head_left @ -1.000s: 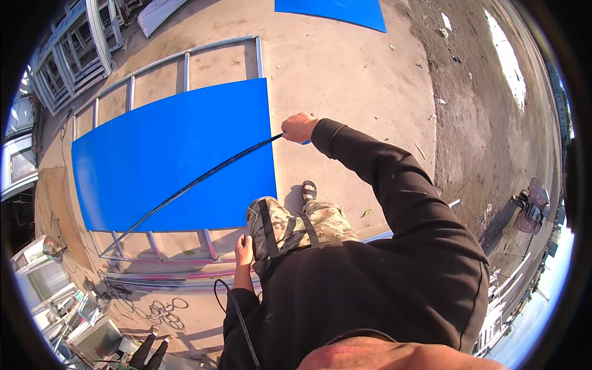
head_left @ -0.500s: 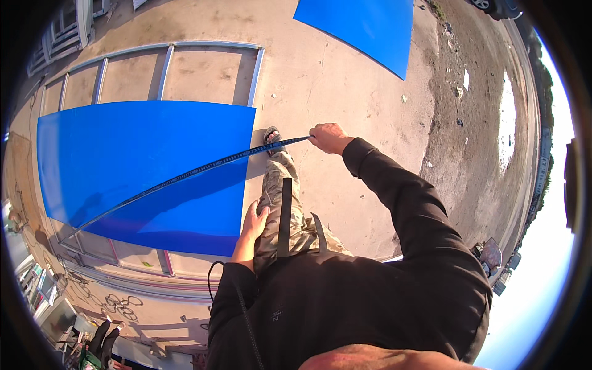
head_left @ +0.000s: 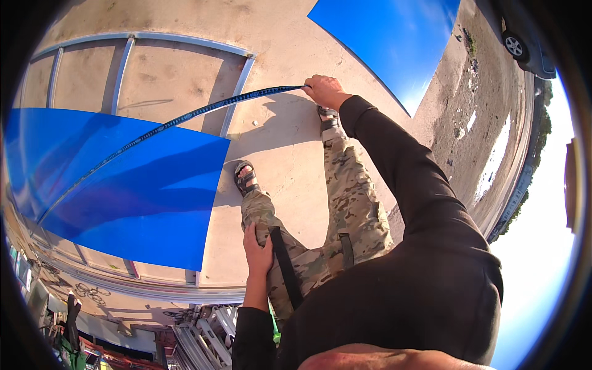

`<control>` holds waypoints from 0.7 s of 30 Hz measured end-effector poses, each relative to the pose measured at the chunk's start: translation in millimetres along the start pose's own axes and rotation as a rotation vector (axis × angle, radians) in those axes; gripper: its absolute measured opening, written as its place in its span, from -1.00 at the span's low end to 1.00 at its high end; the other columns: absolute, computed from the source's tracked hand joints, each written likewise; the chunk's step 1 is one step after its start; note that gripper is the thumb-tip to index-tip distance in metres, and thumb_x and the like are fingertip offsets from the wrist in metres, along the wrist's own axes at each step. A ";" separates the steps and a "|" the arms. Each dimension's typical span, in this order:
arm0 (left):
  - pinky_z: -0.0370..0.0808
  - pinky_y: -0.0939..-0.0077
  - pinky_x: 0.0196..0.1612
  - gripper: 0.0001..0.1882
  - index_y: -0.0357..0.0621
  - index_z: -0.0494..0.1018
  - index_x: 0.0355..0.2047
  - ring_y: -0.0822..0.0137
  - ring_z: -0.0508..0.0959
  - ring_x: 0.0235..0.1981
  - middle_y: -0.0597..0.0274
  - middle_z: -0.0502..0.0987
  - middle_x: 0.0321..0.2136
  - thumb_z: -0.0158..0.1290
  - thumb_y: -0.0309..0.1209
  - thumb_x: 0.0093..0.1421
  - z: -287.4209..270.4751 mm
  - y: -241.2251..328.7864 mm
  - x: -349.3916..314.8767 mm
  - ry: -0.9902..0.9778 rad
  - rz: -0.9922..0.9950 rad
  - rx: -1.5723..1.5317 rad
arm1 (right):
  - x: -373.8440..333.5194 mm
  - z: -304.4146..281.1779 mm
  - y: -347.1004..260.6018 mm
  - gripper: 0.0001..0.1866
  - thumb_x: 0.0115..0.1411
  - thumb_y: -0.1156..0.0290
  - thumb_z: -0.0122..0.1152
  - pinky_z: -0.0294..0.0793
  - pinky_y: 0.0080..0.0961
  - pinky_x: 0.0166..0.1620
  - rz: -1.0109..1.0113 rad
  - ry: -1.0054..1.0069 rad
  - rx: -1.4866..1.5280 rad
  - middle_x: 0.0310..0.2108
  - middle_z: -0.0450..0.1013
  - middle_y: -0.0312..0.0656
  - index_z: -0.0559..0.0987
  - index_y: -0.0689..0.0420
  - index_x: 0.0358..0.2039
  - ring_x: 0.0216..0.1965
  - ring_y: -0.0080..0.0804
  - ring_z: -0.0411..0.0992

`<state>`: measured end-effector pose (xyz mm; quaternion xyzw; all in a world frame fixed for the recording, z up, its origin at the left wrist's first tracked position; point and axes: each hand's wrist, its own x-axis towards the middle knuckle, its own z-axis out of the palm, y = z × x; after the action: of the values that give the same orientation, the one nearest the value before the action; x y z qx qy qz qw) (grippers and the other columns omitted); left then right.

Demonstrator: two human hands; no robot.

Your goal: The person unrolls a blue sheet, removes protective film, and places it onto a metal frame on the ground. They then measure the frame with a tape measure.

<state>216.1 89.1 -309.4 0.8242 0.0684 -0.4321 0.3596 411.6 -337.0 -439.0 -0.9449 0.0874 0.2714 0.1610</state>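
Note:
In my right hand point(head_left: 325, 91), the fingers are closed on one end of a dark tape measure point(head_left: 165, 126). Its long blade bows out to the lower left, over a large blue sheet point(head_left: 166, 234), and its far end is too small to make out. The sheet lies across a metal frame point(head_left: 125, 68) on the ground. My left hand point(head_left: 259, 251) holds no tool and rests on my left thigh, thumb apart from the fingers, which lie along the camouflage trouser leg.
Another blue sheet point(head_left: 394, 43) lies ahead to the right. A parked car point(head_left: 535, 46) stands at the far right, beyond rough dirt ground. Behind at the lower left are a stack of pale metal profiles point(head_left: 203, 339) and a person's dark legs point(head_left: 73, 320).
The view has shifted, and both my sandalled feet now show, set apart. My right hand has moved forward with the tape, which bows more. My left hand stays on the thigh.

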 end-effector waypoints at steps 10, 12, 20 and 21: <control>0.08 0.18 0.23 -0.48 -0.29 0.26 0.05 -0.02 0.20 0.18 -0.09 0.21 0.14 0.03 -0.41 0.06 132.0 70.5 -21.0 0.222 -0.403 -0.233 | 203.8 85.3 97.6 -0.71 0.23 0.15 -0.04 0.44 -0.20 -0.20 -0.097 0.060 -0.045 -0.35 0.50 -0.11 0.58 0.05 -0.28 -0.24 -0.13 0.47; 0.07 0.16 0.23 -0.48 -0.29 0.27 0.05 -0.02 0.18 0.19 -0.09 0.20 0.15 0.03 -0.41 0.05 146.0 73.6 -22.7 0.218 -0.417 -0.206 | 228.2 96.4 101.4 -0.70 0.25 0.14 -0.06 0.44 -0.21 -0.18 -0.076 0.085 -0.093 -0.31 0.50 -0.14 0.57 0.01 -0.23 -0.21 -0.16 0.47; 0.06 0.20 0.23 -0.50 -0.27 0.27 0.04 0.03 0.20 0.17 -0.03 0.20 0.15 0.02 -0.36 0.08 172.6 85.6 -14.1 0.220 -0.438 -0.204 | 255.1 120.3 114.0 -0.70 0.27 0.14 -0.09 0.44 -0.21 -0.15 -0.132 0.067 -0.096 -0.32 0.51 -0.15 0.56 -0.01 -0.20 -0.22 -0.15 0.47; 0.06 0.20 0.23 -0.50 -0.27 0.27 0.04 0.03 0.20 0.17 -0.03 0.20 0.16 0.02 -0.35 0.08 172.1 86.9 -13.5 0.197 -0.461 -0.192 | 255.3 121.4 114.4 -0.69 0.27 0.14 -0.09 0.44 -0.21 -0.15 -0.135 0.060 -0.093 -0.33 0.52 -0.15 0.56 0.00 -0.20 -0.22 -0.15 0.47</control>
<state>130.5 -84.0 -316.1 0.7871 0.3294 -0.4119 0.3198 537.7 -420.8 -703.8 -0.9628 0.0158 0.2351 0.1321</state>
